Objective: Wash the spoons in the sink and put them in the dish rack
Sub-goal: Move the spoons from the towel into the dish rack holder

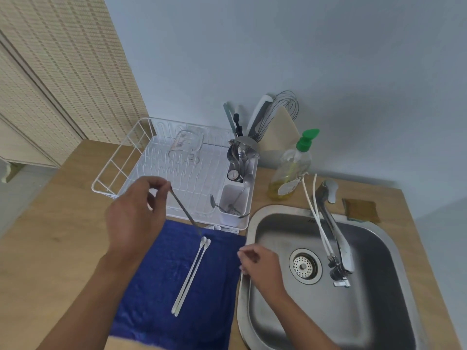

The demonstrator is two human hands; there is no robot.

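Two long white spoons [191,274] lie side by side on a blue towel [151,286], bowls pointing toward the dish rack [121,157]. My left hand [136,215] pinches the top of a thin, long metal spoon [185,213], which slants down so its lower end is just above the white spoons' bowls. My right hand [260,266] hovers at the left rim of the steel sink [379,311], fingers loosely curled and holding nothing. The rack's white cutlery caddy [233,205] holds a few metal utensils.
A tap [333,238] with white hoses reaches over the sink basin and its drain [303,266]. A green-capped soap bottle [290,170] and a utensil holder with a whisk stand behind. A brown sponge [361,208] lies at the back right. A measuring cup [185,145] sits in the rack.
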